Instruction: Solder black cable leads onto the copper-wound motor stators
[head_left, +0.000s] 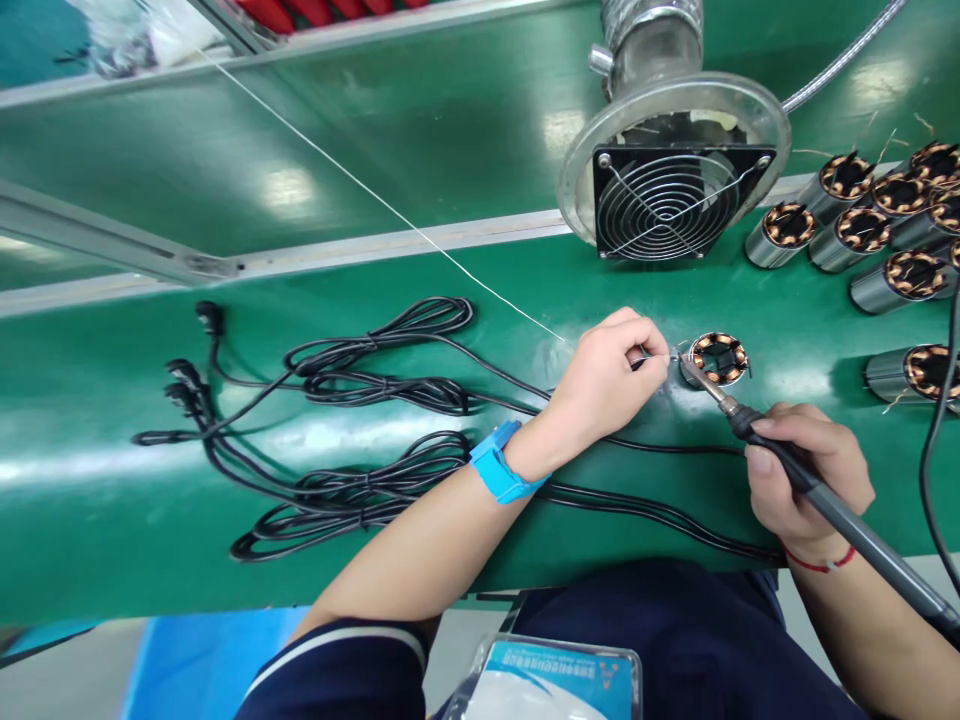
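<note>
My left hand (pixel 619 370), with a blue band on its wrist, pinches a thin pale wire (pixel 465 270) that runs up to the upper left. A short dark lead also shows at its fingertips. My right hand (pixel 810 470) is wrapped round a soldering iron (pixel 817 490). The iron's tip meets the wire end just right of my left fingertips, at the left edge of a stator (pixel 701 378) with copper windings. That stator stands upright on the green table (pixel 525 340). Whether the tip touches the stator itself is hard to tell.
Coiled black power cables (pixel 375 390) lie at the left, their leads passing beneath my left forearm. A fan with a round duct (pixel 667 205) stands behind the stator. Several more stators (pixel 859 235) fill the right back. The iron's black cord (pixel 930 460) hangs at the far right.
</note>
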